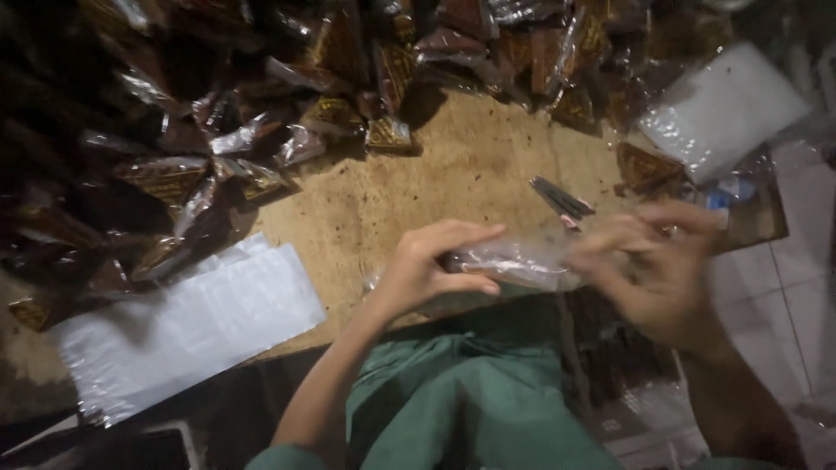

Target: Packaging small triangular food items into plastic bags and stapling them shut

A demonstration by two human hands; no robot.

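My left hand (433, 264) pinches one end of a clear plastic bag (515, 261) between thumb and fingers, just above the near edge of a low wooden board (418, 187). My right hand (651, 270), blurred by motion, grips the bag's other end. The bag stretches between both hands and looks crumpled; its contents cannot be made out. A small bundle of dark sticks (562, 200) lies on the board just beyond my right hand.
A big heap of dark packets in shiny wrap (174, 139) covers the board's left and far side. Stacks of flat clear bags lie at the lower left (187, 326) and upper right (727, 109). White floor tiles (805, 287) at right; green clothing (470, 400) below.
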